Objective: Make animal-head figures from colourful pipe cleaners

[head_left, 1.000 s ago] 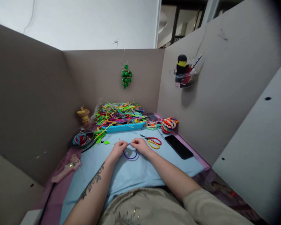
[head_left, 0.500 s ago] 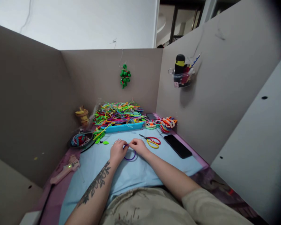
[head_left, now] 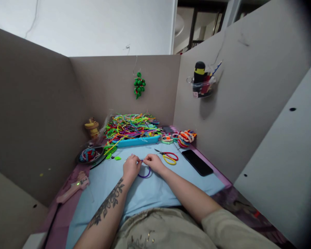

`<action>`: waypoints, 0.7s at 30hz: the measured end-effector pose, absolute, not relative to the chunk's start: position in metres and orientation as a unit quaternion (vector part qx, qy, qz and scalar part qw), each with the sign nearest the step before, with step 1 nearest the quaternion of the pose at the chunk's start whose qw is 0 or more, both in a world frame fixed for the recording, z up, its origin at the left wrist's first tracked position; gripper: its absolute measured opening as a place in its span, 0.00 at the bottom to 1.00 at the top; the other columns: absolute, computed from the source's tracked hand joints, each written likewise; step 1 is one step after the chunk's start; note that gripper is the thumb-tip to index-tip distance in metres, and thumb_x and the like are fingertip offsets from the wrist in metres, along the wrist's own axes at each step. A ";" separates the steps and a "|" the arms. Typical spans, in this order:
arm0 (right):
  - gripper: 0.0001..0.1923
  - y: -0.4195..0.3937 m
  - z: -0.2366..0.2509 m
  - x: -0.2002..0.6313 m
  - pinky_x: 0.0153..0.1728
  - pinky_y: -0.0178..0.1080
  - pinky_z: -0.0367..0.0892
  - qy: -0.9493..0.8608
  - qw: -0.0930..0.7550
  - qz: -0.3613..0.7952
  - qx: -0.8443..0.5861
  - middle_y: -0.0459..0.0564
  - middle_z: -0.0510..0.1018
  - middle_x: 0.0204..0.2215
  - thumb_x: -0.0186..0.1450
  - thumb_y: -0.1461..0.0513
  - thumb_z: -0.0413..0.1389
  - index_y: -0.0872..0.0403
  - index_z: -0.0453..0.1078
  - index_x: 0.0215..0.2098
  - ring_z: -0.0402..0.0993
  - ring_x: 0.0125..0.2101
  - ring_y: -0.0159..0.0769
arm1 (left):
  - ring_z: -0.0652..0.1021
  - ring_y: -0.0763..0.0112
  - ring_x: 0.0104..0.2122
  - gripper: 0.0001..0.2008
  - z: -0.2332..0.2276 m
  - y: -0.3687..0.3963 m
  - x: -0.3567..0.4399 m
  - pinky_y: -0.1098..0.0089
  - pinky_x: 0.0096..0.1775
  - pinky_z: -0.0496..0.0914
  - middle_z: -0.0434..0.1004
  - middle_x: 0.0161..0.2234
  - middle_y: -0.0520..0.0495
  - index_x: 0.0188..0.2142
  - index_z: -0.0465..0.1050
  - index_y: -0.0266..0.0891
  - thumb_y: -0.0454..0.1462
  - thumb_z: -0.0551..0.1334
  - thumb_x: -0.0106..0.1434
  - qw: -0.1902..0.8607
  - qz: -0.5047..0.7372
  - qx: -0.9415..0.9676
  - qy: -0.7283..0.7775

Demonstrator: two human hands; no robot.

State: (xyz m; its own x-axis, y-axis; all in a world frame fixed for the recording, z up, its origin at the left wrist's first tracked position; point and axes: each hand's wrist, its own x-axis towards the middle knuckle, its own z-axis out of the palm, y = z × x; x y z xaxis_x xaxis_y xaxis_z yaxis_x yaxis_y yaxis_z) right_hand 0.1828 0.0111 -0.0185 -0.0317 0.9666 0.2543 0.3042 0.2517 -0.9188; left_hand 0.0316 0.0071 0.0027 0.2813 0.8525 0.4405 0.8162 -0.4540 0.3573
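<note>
- a thin purple strand (head_left: 145, 177), bent into a loop, is held between the two hands, over the light blue cloth (head_left: 158, 192).
- the left hand (head_left: 131, 167), at the loop's 10 o'clock, has thumb and finger pinched on the strand near its top; part of this grip is hidden by the hand itself.
- the right hand (head_left: 153, 162), at 1 o'clock, pinches the strand too, fingertips close to those of the left.
- scissors (head_left: 170, 158) with one red and one yellow handle lie at 2 o'clock, near the right hand; a black phone (head_left: 197, 162) lies beyond them at 3.
- small green pieces (head_left: 118, 158) sit at 10 o'clock, a dark bowl (head_left: 103, 154) farther out that way.
- a blue tray (head_left: 138, 141) heaped with colourful strands (head_left: 132, 124) stands at 12.
- a pink glue gun (head_left: 71, 192), its green light lit, lies at 9, well apart.
- above the tray, a green ornament (head_left: 139, 85) hangs against the partition (head_left: 106, 83).
</note>
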 end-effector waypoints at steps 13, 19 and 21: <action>0.09 0.021 -0.023 0.190 0.23 0.31 0.57 -0.561 0.537 0.407 -0.481 0.42 0.68 0.18 0.52 0.58 0.56 0.56 0.66 0.22 0.61 0.20 0.27 | 0.71 0.68 0.33 0.18 0.002 0.024 0.026 0.68 0.38 0.66 0.72 0.40 0.45 0.42 0.70 0.40 0.44 0.59 0.53 0.198 0.416 0.744 0.485; 0.13 0.020 -0.021 0.191 0.21 0.30 0.56 -0.532 0.555 0.432 -0.472 0.43 0.68 0.17 0.52 0.54 0.57 0.57 0.67 0.24 0.60 0.19 0.27 | 0.67 0.72 0.22 0.14 0.000 0.029 0.026 0.69 0.33 0.64 0.67 0.18 0.52 0.21 0.71 0.37 0.46 0.58 0.52 0.361 0.388 0.699 0.480; 0.15 0.020 -0.022 0.191 0.20 0.30 0.56 -0.528 0.554 0.435 -0.474 0.43 0.68 0.18 0.53 0.52 0.55 0.57 0.67 0.26 0.60 0.18 0.27 | 0.66 0.73 0.21 0.14 0.000 0.027 0.027 0.69 0.32 0.64 0.64 0.15 0.53 0.19 0.69 0.37 0.46 0.59 0.50 0.401 0.381 0.684 0.476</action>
